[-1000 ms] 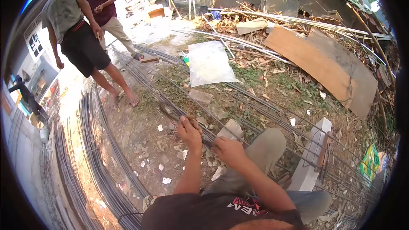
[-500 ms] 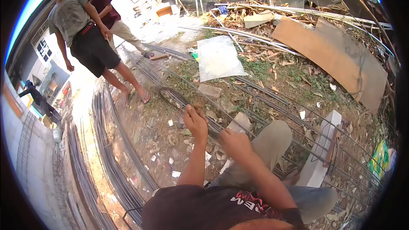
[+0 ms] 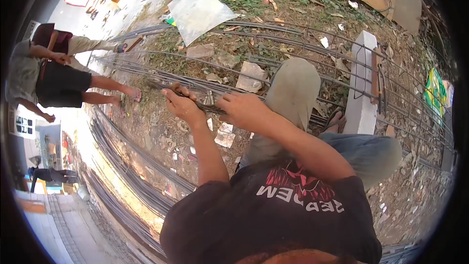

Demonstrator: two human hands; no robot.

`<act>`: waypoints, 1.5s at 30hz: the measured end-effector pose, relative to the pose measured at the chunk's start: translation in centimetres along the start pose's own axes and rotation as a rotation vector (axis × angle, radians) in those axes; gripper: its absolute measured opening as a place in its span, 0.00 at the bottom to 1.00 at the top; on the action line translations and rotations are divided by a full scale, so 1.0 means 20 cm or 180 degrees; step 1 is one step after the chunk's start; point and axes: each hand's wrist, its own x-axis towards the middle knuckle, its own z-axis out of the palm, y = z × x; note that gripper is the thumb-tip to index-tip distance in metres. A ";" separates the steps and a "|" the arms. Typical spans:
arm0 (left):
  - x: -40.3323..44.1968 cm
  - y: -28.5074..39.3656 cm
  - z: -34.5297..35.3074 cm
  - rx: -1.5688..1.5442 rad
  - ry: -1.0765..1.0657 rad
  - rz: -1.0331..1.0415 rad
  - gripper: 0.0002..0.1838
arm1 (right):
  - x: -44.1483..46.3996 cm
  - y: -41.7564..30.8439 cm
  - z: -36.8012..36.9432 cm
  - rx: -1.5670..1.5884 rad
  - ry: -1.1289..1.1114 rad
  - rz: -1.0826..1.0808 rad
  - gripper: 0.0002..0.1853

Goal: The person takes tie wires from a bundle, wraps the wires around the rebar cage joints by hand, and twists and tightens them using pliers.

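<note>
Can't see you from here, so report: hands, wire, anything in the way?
Left hand closed around dark wire bundle. Right hand on it, grip partly hidden. Steel rods lie just beyond; nothing visibly blocking.

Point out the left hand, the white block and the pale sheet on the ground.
Left hand (image 3: pixel 185 107): head view, middle of the hand.
White block (image 3: pixel 363 78): head view, middle of its long face.
Pale sheet (image 3: pixel 199 13): head view, middle of its flat surface.

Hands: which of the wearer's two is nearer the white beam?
The right hand, beside the khaki knee: it lies between the beam and the left hand, which is farther off.
</note>
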 end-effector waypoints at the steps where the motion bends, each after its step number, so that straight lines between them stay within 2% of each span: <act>1: 0.01 -0.01 0.01 0.0010 -0.0029 -0.0041 0.27 | -0.01 0.01 0.03 -0.0065 -0.0112 -0.0054 0.12; 5: 0.01 0.05 0.03 0.0409 0.0049 -0.0049 0.29 | 0.01 0.00 -0.01 -0.0072 -0.0495 0.0182 0.10; 8: 0.13 0.02 -0.03 0.0696 0.0288 0.0081 0.31 | 0.01 0.04 0.05 0.0195 -0.0064 -0.0017 0.08; 11: 0.14 0.05 -0.03 0.0593 0.0327 -0.0027 0.32 | 0.01 0.04 0.08 -0.0069 -0.0119 0.0102 0.08; 15: 0.03 0.10 0.04 0.0394 0.0304 -0.0092 0.34 | 0.01 0.05 0.14 0.0198 0.0879 -0.0112 0.08; 19: 0.00 0.09 0.06 0.0499 0.0195 -0.0022 0.36 | 0.02 0.04 0.11 -0.0076 -0.0064 0.0006 0.11; 25: 0.08 0.10 0.03 0.0307 -0.0011 -0.0131 0.35 | -0.01 0.01 0.01 0.0323 0.0407 -0.0016 0.09; 28: 0.10 0.07 0.02 0.0234 0.0046 -0.0272 0.39 | -0.02 0.01 -0.01 0.0307 0.0406 -0.0075 0.08; 31: 0.14 0.06 0.00 0.0107 0.0053 -0.0282 0.39 | -0.02 0.02 0.02 0.0236 0.0517 -0.0010 0.08; 34: 0.12 0.07 0.00 0.0191 0.0024 -0.0270 0.31 | -0.03 0.03 0.01 0.0064 0.0075 0.0111 0.07; 37: 0.15 0.04 -0.02 0.0247 0.0061 -0.0332 0.31 | -0.02 0.03 0.04 0.0232 0.0163 0.0068 0.06; 40: 0.16 0.02 -0.03 0.0231 0.0047 -0.0125 0.34 | -0.03 0.04 0.07 0.0484 0.0311 -0.0213 0.05; 45: 0.18 -0.01 -0.05 0.0300 0.0136 -0.0097 0.32 | 0.00 0.05 0.10 0.0258 0.0594 -0.0127 0.06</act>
